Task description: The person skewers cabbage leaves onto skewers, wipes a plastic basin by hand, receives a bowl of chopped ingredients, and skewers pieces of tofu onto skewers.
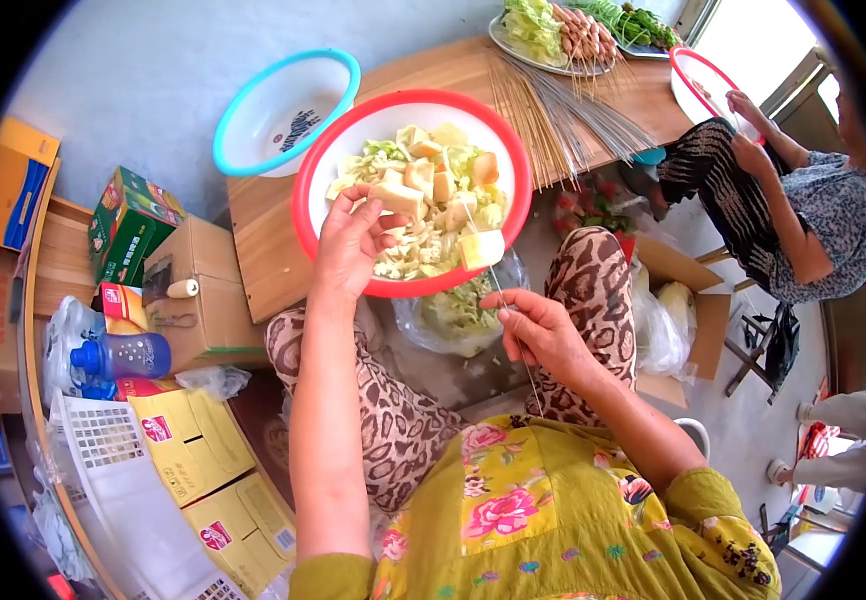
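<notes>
My left hand [351, 238] is over the near left rim of a red-rimmed white basin [305, 205], fingers closed on a pale block with a tan skin [398, 196] that looks like tofu. In my right hand [543, 335], pinched between thumb and fingers, is a thin metal skewer [529, 375]. One similar tofu piece [481, 249] is threaded near its upper end, above the basin's near right rim. More tofu pieces [419, 177] lie in the basin among pale green shredded cabbage-like leaves [423, 248]. The basin stands at the wooden table's edge, above my knees.
A blue-rimmed basin [345, 72] stands behind on the wooden table [393, 72]. Loose skewers [563, 115] lie to the right, near a plate of filled skewers [585, 40]. A plastic bag of greens [453, 320] is below. Another person [803, 220] sits at right; cartons [208, 270] stand left.
</notes>
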A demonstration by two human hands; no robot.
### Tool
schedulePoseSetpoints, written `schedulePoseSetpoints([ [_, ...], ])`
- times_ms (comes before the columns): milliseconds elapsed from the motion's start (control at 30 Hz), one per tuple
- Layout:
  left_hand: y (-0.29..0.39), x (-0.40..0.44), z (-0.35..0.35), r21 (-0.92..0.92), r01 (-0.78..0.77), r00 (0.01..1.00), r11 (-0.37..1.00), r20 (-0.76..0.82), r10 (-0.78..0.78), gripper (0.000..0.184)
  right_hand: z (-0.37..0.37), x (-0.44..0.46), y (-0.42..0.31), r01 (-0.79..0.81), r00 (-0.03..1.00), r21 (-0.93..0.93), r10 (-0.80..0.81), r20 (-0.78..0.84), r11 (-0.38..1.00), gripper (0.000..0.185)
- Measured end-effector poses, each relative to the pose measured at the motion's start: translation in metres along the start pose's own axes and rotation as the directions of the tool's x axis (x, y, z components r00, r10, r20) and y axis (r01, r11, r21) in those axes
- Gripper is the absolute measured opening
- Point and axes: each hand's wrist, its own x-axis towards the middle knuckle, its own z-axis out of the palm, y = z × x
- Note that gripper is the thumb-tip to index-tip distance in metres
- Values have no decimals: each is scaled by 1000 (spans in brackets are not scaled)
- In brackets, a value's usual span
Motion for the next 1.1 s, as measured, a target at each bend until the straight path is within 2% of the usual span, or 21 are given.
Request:
schedulePoseSetpoints([
  [167, 4, -3, -1, -139, -17, 995, 990, 95, 31, 24, 15, -1, -10, 0, 996, -35, 3, 85, 999, 25],
  [333, 9, -4, 0, -239, -34, 979, 970, 187, 80, 23, 27, -3, -17, 14, 995, -27, -12, 97, 1000, 24],
  [400, 11, -5, 3, -335, 16, 980, 942, 193, 52, 24, 27, -3, -18, 22, 994, -58, -15, 109, 998, 24],
  [533, 3, 1, -6, -227, -83, 985, 970, 129, 115, 26, 27, -5, -20, 13, 993, -84, -3, 117, 996, 24],
  [600, 4, -1, -1, -114, -162, 983, 980, 74, 171, 28, 27, -7, -19, 21, 994, -107, -9, 113, 994, 23],
  [733, 5, -2, 2, -85, -177, 977, 981, 103, 185, 30, 26, -7, -13, 42, 993, -108, -30, 114, 993, 23],
  [900, 1, -4, 3, 12, -190, 982, 982, 18, 189, 35, 26, -6, -13, -34, 989, -185, 60, 137, 982, 25],
  [1100, 2, -6, 5, -50, -108, 993, 993, 42, 110, 36, 29, -2, -12, -9, 993, -197, 31, 110, 980, 25],
])
